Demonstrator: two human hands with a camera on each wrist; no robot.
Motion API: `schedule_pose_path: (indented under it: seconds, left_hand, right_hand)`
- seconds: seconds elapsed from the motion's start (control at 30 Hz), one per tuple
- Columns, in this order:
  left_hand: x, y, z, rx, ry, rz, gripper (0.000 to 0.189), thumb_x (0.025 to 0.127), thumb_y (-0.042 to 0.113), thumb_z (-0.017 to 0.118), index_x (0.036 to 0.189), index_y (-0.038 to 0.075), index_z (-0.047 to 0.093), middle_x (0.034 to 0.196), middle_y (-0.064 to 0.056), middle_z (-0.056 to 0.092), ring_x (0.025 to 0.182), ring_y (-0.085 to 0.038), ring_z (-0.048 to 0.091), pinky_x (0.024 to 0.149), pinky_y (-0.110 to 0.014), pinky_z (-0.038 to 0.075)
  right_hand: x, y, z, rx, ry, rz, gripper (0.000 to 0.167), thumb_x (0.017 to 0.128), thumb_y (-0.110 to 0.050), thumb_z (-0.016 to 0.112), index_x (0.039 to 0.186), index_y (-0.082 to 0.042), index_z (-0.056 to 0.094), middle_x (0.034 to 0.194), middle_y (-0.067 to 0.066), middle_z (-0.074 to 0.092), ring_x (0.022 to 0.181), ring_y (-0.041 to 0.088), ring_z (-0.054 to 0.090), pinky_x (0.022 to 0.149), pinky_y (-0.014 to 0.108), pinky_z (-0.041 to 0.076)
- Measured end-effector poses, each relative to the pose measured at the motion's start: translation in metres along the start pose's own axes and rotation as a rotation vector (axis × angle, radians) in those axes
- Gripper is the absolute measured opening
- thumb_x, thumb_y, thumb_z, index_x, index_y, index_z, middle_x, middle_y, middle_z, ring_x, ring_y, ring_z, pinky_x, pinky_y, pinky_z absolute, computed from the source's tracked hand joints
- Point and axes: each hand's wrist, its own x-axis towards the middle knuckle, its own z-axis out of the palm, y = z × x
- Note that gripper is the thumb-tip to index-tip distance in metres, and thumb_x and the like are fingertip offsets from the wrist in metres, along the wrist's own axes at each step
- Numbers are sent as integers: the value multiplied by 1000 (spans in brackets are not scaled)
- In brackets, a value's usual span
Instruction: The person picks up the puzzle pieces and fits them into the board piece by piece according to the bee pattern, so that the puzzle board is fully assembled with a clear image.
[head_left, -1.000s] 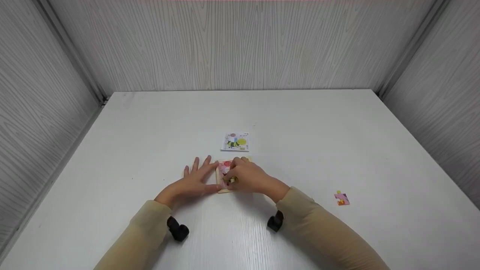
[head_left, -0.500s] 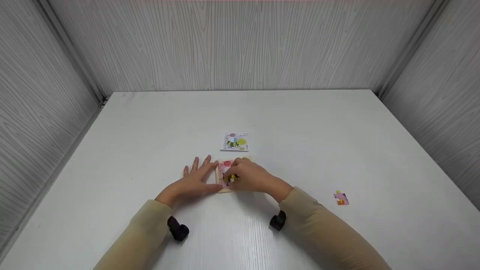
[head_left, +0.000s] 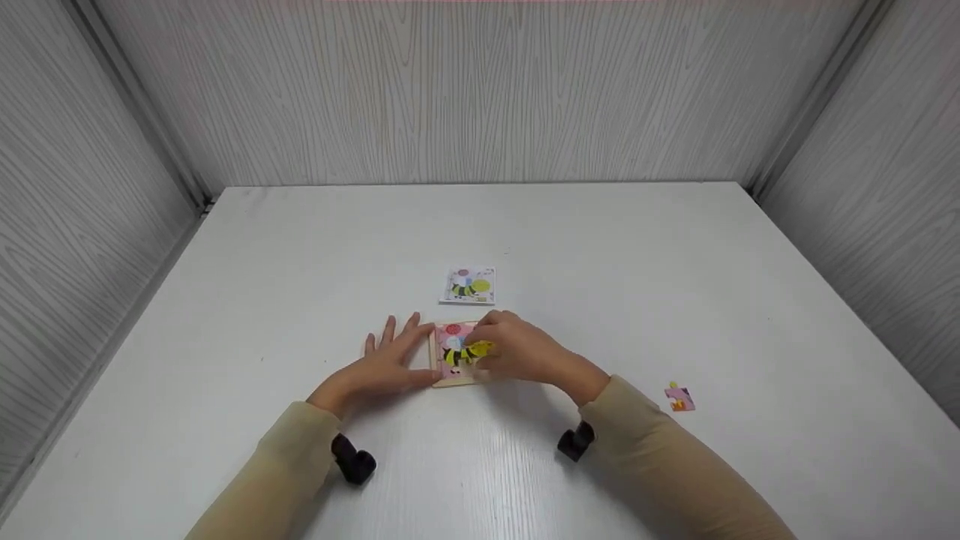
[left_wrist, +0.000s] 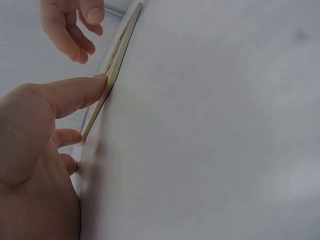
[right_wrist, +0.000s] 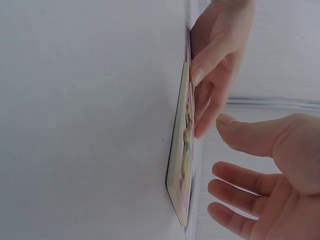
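Observation:
A small wooden-rimmed jigsaw board lies flat on the table, its pink picture showing a yellow-and-black bee. My left hand has its fingers spread; thumb and index finger press the board's left side near its corners. In the left wrist view the thumb rests against the wooden edge. Over the right part of the board hovers my right hand, hiding that side in the head view. The right wrist view shows this hand above the board with fingers apart and nothing between them.
Just behind the board lies a square card with a similar bee picture. A loose jigsaw piece, pink with yellow and orange, is on the white table to the right. Wood-grain panels stand at the back and sides.
My right hand has moved right across the board and its fingers have spread, uncovering more of the bee. My left hand has stayed at the board's left side.

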Motion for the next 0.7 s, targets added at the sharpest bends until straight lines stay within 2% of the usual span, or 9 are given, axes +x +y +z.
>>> schedule_pose_path:
  seconds: [0.33,0.6,0.7]
  left_hand:
    - [-1,-1,0,12,-13,-5,85,83,51,60,150,21,17,156,-5,-5,137,-30,-22,103,-54,-18]
    - [1,-2,-1,32,-1,8,86,82,53,60,150,19,20,156,-6,-3,138,-31,-20,104,-55,-16]
    - [2,-3,0,31,-3,8,86,82,54,60,150,19,20,156,-5,-3,138,-31,-20,103,-55,-17]
  right_hand:
    - [-20,9,-15,25,40,7,32,85,-18,69,116,-12,66,116,4,56,107,20,49,92,33,44]
    - [-36,22,-23,27,110,-55,32,84,-15,70,114,-8,66,112,6,58,106,21,51,91,35,44]
    - [-44,28,-26,20,119,-50,31,84,-14,70,114,-7,66,112,7,58,107,22,52,91,36,44]
